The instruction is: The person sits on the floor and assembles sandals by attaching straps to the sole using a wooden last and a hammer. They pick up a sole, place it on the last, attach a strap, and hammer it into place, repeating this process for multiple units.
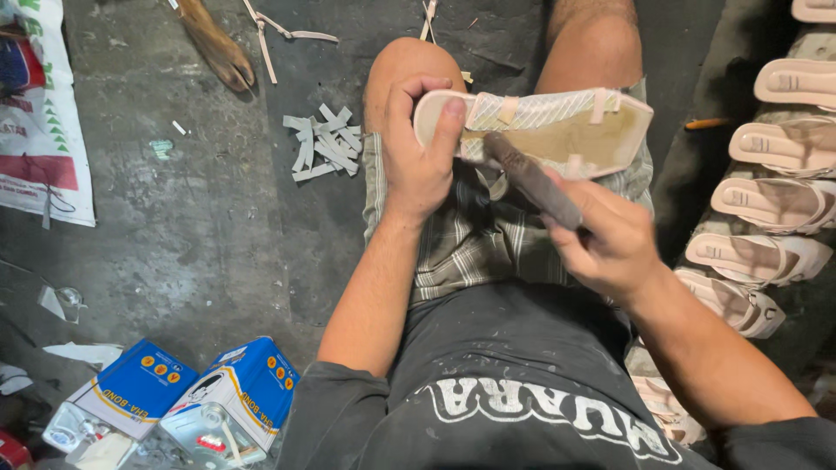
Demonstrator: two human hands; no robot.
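Left hand point(418, 165) clamps the sandal sole point(540, 130) while right hand point(610, 244) grips a dark tool point(531, 178).

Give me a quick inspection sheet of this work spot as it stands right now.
Surface: grey concrete floor, stained; person sits on it.
Job's things: pale sandal sole with glue-coloured patch, resting over the lap; dark brush handle lying across it.
Clutter: cut grey strips; two blue glue tins; printed sack.
Grippers: left hand grips the sole's end; right hand holds the brush.
Cables: nothing seen.
Surroundings: row of finished pale sandals at right.
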